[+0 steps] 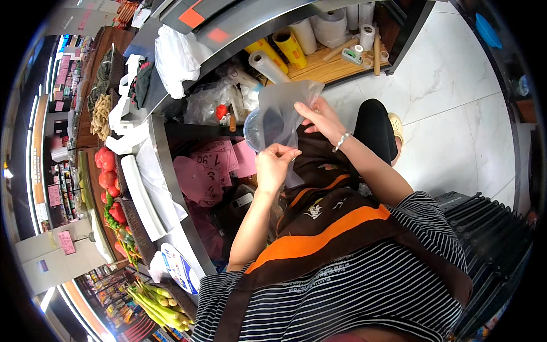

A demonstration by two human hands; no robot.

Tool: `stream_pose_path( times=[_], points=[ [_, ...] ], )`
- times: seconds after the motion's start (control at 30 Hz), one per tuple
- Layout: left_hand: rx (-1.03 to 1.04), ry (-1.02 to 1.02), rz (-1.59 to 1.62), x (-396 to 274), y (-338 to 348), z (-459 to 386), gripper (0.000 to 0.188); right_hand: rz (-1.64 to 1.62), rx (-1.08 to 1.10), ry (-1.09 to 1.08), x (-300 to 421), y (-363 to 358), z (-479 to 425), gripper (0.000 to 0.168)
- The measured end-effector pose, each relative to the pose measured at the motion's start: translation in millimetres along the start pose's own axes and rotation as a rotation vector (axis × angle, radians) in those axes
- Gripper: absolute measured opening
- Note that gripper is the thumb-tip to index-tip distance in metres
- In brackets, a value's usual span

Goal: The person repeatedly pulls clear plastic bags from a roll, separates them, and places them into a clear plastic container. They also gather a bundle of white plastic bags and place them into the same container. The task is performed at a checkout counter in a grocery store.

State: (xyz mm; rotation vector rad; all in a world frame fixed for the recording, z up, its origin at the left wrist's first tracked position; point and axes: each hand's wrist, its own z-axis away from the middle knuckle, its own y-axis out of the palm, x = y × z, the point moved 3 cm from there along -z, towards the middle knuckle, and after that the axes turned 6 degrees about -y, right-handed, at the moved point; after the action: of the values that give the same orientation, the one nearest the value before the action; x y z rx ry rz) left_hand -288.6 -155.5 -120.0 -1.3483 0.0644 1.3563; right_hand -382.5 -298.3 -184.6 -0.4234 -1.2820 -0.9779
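Note:
A translucent plastic bag (pixel 277 107) hangs between my hands, flat and seemingly without contents. Its lower edge is pinched between thumb and fingers of my left hand (pixel 272 166). My right hand (pixel 321 119), with a bracelet at the wrist, holds the bag's right side; its fingertips are partly hidden by the film. Behind the bag shows a pale blue plastic basket (pixel 251 130), mostly covered by it. Below and left of the basket, pink price signs (pixel 218 162) lie on a lower shelf beside my left hand.
A wooden shelf (pixel 329 64) ahead holds rolls of plastic film, yellow tubes (pixel 290 47) and a tape dispenser (pixel 351 55). Left runs a counter with a white roll (pixel 143 196) and white plastic bags (pixel 177 60), vegetables beyond. Stacked black crates (pixel 478 239) stand at my right.

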Motion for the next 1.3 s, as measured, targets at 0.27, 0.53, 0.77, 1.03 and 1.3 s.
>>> stream_pose_path(
  times=[0.27, 0.53, 0.77, 1.03, 1.3],
  points=[
    [0.053, 0.078, -0.025, 12, 6, -17, 0.039, 0.018, 0.36, 0.023, -16, 10, 23, 0.037],
    [-0.226, -0.303, 1.075, 92, -57, -50, 0.006, 0.859, -0.235, -0.005, 0, -58, 17, 0.028],
    [-0.284, -0.019, 1.153, 53, -18, -41, 0.027, 1.023, -0.078, -0.713, 33, 21, 43, 0.084],
    [-0.278, 0.182, -0.227, -6, -22, 1, 0.044, 0.847, -0.235, -0.695, 11, 8, -1, 0.021],
    [-0.514, -0.083, -0.344, 124, -59, -55, 0.026, 0.927, -0.005, -0.635, 9, 9, 13, 0.024]
  ],
)
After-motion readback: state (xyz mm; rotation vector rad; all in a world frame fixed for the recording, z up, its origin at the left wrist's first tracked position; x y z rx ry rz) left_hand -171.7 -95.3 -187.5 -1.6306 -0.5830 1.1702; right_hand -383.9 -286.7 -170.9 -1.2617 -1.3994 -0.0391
